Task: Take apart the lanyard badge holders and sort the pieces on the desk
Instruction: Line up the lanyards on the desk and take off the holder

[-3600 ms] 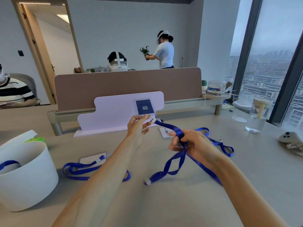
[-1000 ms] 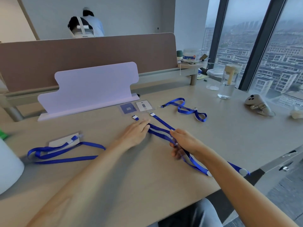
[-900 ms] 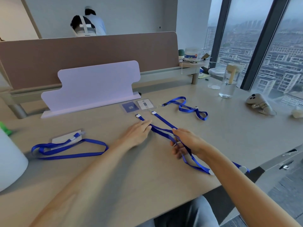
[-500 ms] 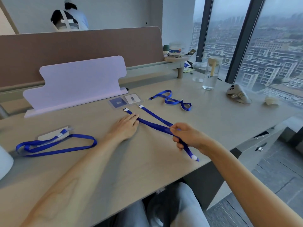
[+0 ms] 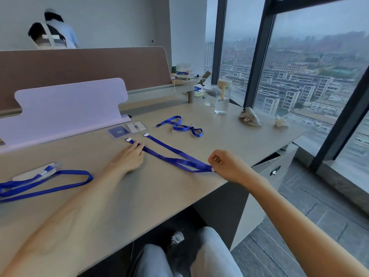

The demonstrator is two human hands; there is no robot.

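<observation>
Stretched straighter since half a second ago: blue lanyard (image 5: pixel 159 155), mid-frame on the desk (image 5: pixel 159 196). Pinned near its white tip by the flat, straight-fingered left hand (image 5: pixel 127 158); pinched at the loop by the curled right hand (image 5: pixel 225 165), right of centre at the desk edge. Could slide off that edge if tugged harder. Upper right, glass jar (image 5: pixel 222 102) holding water.

single head-worn wide-angle view, looking forward and down over the desk (image 5: pixel 159 196), both forearms reaching in close, window wall (image 5: pixel 299 76) at right
</observation>
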